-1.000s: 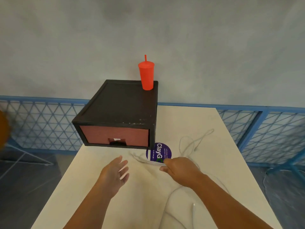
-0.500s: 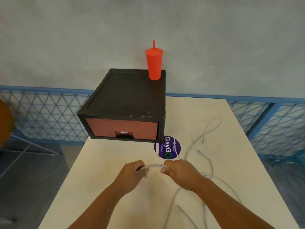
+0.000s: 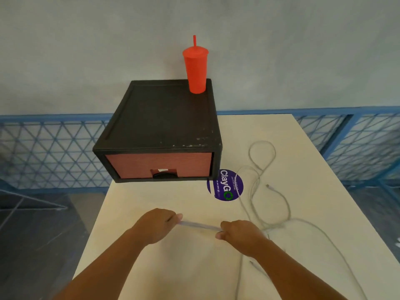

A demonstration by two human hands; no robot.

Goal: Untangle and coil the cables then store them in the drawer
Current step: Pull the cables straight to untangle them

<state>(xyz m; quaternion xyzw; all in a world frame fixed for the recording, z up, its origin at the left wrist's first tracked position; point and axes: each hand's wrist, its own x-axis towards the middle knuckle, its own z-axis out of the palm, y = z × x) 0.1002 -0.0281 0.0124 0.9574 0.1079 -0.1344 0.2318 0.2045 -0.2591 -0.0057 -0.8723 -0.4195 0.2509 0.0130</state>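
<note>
White cables lie in loose tangled loops on the right half of the cream table. A straight stretch of cable runs taut between my two hands above the table's middle. My left hand grips one end of that stretch with curled fingers. My right hand grips the other, and cable trails from it to the right. The black drawer box stands at the table's far left, its red-brown drawer front closed.
A red tumbler with a straw stands on the box's back right corner. A round purple sticker lies by the box's front right corner. Blue lattice railing runs behind the table, and the floor drops away on both sides.
My left hand came in open, then took hold of the cable next to my right hand. The hands have since pulled apart, stretching the cable straight between them.
</note>
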